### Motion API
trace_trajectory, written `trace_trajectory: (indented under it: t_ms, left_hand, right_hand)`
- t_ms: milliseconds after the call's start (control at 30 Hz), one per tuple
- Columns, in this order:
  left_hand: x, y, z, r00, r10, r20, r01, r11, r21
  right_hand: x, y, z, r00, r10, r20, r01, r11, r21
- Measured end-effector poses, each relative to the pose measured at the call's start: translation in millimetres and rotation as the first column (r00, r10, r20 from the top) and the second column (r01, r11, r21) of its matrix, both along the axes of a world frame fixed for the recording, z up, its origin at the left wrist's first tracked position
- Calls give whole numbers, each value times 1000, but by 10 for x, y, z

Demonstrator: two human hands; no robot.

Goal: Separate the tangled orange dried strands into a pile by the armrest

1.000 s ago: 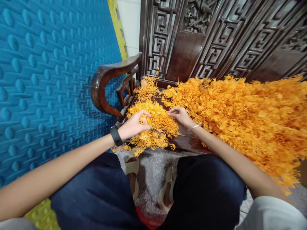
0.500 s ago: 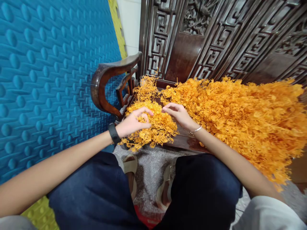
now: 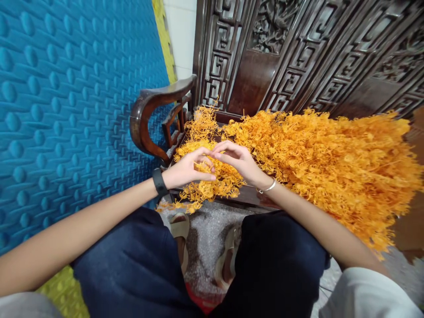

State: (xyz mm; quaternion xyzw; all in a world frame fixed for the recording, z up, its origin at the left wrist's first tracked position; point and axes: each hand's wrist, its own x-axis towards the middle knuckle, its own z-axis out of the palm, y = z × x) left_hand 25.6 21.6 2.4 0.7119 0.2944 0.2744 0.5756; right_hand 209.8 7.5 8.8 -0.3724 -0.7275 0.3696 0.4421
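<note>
Both my hands meet over a small heap of orange artificial foliage (image 3: 190,148) at the left end of a dark wooden seat. My left hand (image 3: 192,168), with a black band at the wrist, is curled around an orange sprig (image 3: 200,190), whose lacy branches hang below the palm past the seat's front edge. My right hand (image 3: 239,162), wearing a silver bracelet, comes from the other side. Its thumb and fingers are pinched together at the left fingertips; whatever lies between them is too small to make out.
A large pile of orange foliage (image 3: 331,159) covers the seat to the right. Behind stands a carved wooden backrest (image 3: 253,81). A curved armrest (image 3: 137,119) borders the left, beside blue textured matting (image 3: 66,115). Speckled floor (image 3: 205,229) and sandals (image 3: 180,227) show below.
My right hand has moved left until its fingertips meet those of my left hand. The left hand has shifted slightly right, and the hanging sprig has spread lower to the left.
</note>
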Motion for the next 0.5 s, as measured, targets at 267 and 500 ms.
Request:
trace_trajectory:
  t_ms: [267, 500]
  left_hand:
    - [54, -31, -24, 998, 62, 5, -63, 996, 62]
    - [68, -70, 81, 975, 207, -86, -201, 977, 73]
  right_hand:
    - [-83, -174, 99, 974, 81, 211, -111, 985, 133]
    - [-8, -128, 28, 994, -87, -67, 89, 996, 18]
